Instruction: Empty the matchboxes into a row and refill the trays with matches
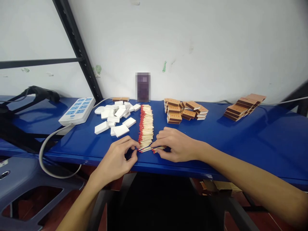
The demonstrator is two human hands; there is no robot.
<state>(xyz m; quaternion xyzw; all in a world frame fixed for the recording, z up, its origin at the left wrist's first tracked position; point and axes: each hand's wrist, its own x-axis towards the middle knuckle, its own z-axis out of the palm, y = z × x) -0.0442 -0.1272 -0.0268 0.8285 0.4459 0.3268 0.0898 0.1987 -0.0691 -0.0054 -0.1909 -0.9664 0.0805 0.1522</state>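
A long row of red-tipped matches (146, 123) lies on the blue table (240, 138), running away from me. At its near end my left hand (119, 157) pinches the red-tipped ends of a few matches between thumb and fingers. My right hand (176, 144) is closed on the other ends of a small bundle of matches (154, 149) by the table's front edge. Both hands rest on the tabletop.
White inner trays (115, 118) are heaped left of the matches. Brown matchbox sleeves (184, 110) are stacked to the right, with another stack (244, 107) far right. A white power strip (78, 110) and cable lie at left. A grey stool (24, 189) stands lower left.
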